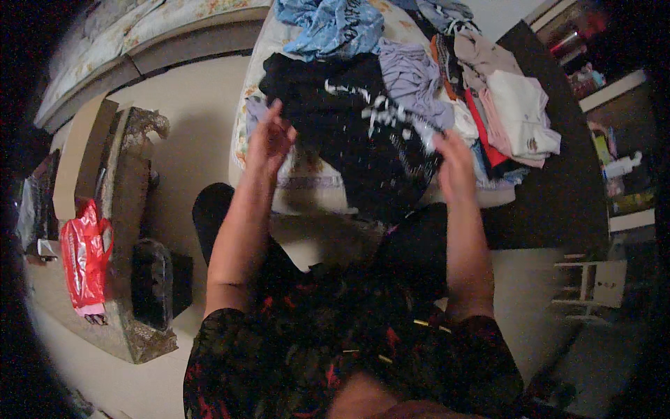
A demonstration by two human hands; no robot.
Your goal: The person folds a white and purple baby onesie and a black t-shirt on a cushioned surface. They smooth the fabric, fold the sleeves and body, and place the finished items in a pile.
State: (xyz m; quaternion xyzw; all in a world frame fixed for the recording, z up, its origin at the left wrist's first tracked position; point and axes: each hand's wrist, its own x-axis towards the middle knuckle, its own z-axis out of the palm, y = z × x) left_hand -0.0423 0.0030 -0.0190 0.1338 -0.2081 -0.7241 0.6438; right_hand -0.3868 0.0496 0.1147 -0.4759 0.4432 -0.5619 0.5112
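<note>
A black garment with a white print (335, 115) lies spread and wrinkled on a flower-patterned mattress (303, 162), its lower part hanging over the front edge. My left hand (272, 136) is at the garment's left side with its fingers apart, and no cloth shows in it. At the garment's right edge is my right hand (454, 157), blurred by motion; whether it pinches the cloth I cannot tell. Beyond lies a crumpled light blue printed cloth (335, 26). A bunched lavender garment (411, 73) rests to the right of the black one.
Folded clothes, a white garment (518, 115) uppermost, are piled at the right beside a dark wooden surface (565, 178). Shelves with small items (617, 162) stand further right. On the left are a red plastic bag (86, 256) and a cardboard box (84, 157) near a low ledge.
</note>
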